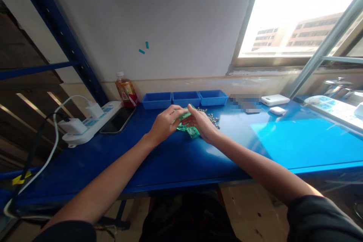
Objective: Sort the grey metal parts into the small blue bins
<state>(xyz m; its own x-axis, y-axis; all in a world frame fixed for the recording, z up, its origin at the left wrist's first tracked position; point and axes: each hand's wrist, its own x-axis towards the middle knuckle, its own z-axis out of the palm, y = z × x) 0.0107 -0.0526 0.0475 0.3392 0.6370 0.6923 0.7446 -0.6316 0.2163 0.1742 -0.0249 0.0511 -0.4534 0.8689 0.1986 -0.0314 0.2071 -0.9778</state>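
Note:
Both hands meet over the middle of the blue table (170, 162), around a crinkled green plastic bag (193, 132). My left hand (165, 123) has its fingers closed on the bag's upper part. From the other side my right hand (202, 123) grips the same bag, its thumb pointing up. The lower part of the bag hangs down onto or just above the tabletop. Small metal parts (214, 120) lie in a loose pile just behind and right of my right hand; some are hidden by it. Their exact kind is too small to tell.
Three blue bins (185, 99) stand in a row against the wall. To the left are a drink bottle (126, 90), a phone (118, 120) and a white power strip (92, 123) with chargers. White cases (275, 100) and another power strip (334, 111) lie to the right.

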